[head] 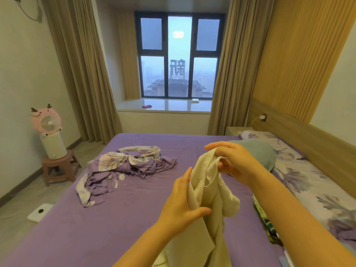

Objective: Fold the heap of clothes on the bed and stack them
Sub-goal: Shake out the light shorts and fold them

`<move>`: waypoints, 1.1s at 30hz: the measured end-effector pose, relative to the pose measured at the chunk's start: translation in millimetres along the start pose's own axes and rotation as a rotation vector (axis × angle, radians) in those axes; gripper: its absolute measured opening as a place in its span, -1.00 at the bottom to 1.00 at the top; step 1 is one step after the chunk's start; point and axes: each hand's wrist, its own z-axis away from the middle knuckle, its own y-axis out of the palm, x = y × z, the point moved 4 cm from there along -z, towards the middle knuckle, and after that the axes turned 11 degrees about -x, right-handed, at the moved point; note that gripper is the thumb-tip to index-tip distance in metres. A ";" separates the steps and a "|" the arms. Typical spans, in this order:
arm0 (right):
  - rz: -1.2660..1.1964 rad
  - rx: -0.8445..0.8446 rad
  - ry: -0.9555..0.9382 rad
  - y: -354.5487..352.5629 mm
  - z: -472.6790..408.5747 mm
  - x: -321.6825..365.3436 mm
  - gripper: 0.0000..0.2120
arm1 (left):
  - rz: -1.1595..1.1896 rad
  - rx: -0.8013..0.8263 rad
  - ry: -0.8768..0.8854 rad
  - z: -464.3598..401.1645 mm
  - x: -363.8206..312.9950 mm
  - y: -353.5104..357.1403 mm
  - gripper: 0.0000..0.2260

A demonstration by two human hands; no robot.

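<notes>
Centrally, a cream garment (210, 191) hangs above the bed (125, 209), held up between both hands. Right hand (235, 160) at 1 o'clock from the cloth's middle: grip clamped on the top edge, thumb and fingers pinching a fold, forearm entering from 4 o'clock. Left hand (181, 205) at 8 o'clock of the cloth: thumb hooked across the front, fingers straight and upright along the fabric's left side, grip closed on the bunched middle. Left forearm rises from 6 o'clock. Cloth's lower end trails down out of view between the arms.

Heap of purple floral clothes (123, 168) lies crumpled on the bed at 10 o'clock from the hands, well apart. Blue pillow (265, 155) just behind the right hand. Floral pillow (273, 143) at 2 o'clock by the headboard. Patterned fabric (265, 218) on the bed under the right forearm.
</notes>
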 end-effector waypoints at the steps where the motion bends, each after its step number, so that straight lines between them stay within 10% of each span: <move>1: -0.049 0.023 0.009 -2.1 1.3 -0.3 -0.77 | -0.003 -0.025 0.008 -3.0 -0.5 0.9 -0.15; 9: 0.137 0.132 -0.130 -18.0 1.0 -25.1 -0.24 | 0.332 -0.103 -0.170 -50.3 -7.3 -21.0 -0.55; 14: 0.559 -0.136 -0.482 5.4 15.3 -55.3 -0.69 | 0.482 -0.083 -0.320 -71.4 -23.0 -22.2 -0.59; 20: 0.268 -0.206 -0.337 -15.3 1.7 -53.9 -0.93 | 0.487 0.172 -0.270 -68.0 -21.4 -36.3 -0.41; 30: -0.293 -0.158 0.063 -28.5 -26.5 -31.7 -0.89 | 0.248 0.065 -0.365 -55.7 47.1 -73.7 -0.44; 33: -0.356 -0.099 0.109 -11.2 -28.2 -32.2 -0.86 | 0.057 -0.196 -0.158 -42.7 33.3 -64.0 -0.41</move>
